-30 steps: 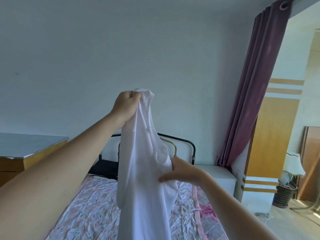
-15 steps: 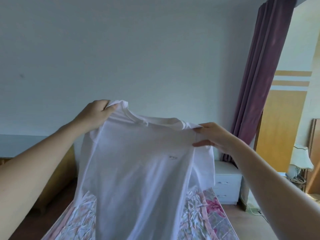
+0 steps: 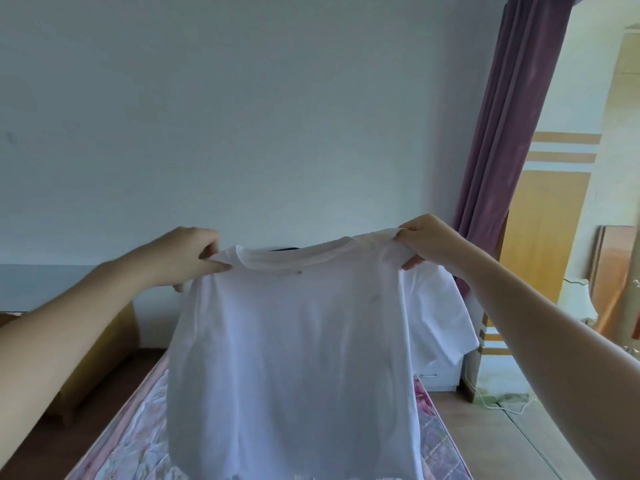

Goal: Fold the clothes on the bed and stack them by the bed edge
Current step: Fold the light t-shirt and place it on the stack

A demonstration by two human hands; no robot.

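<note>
Pale wall (image 3: 242, 116) behind, purple curtain (image 3: 512, 133) at right, floral bed (image 3: 138, 438) below. White shirt (image 3: 287, 358) up in the air over the bed, spread wide, hanging flat from both shoulders. Left hand (image 3: 188, 259) pinching the left shoulder seam, fingers curled into the cloth. Right hand (image 3: 427, 240) gripping the right shoulder, thumb under, fingers over. Right sleeve drooping beside a white nightstand (image 3: 440, 379). Wooden cabinet (image 3: 100, 355) at left.
</note>
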